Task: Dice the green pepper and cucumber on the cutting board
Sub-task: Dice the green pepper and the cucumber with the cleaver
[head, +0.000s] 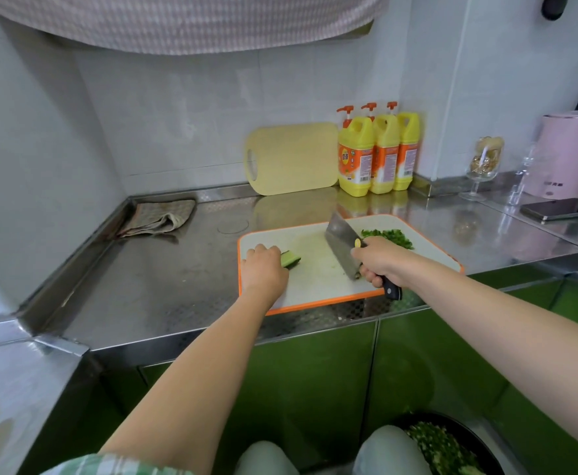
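On the board [318, 286], short cucumber stub [291, 259]

You face a stainless steel counter [178, 275] set into a corner of pale tiled walls [178, 125]; light soft and even; green cabinet doors [315, 371] below; a checked cloth [184, 22] hangs overhead. At the back wall: a yellow board [294, 159] leaning upright, three yellow detergent bottles [380, 156] just beside it; a crumpled rag [159, 217] in the left corner; a pink appliance [565, 156] to your right.
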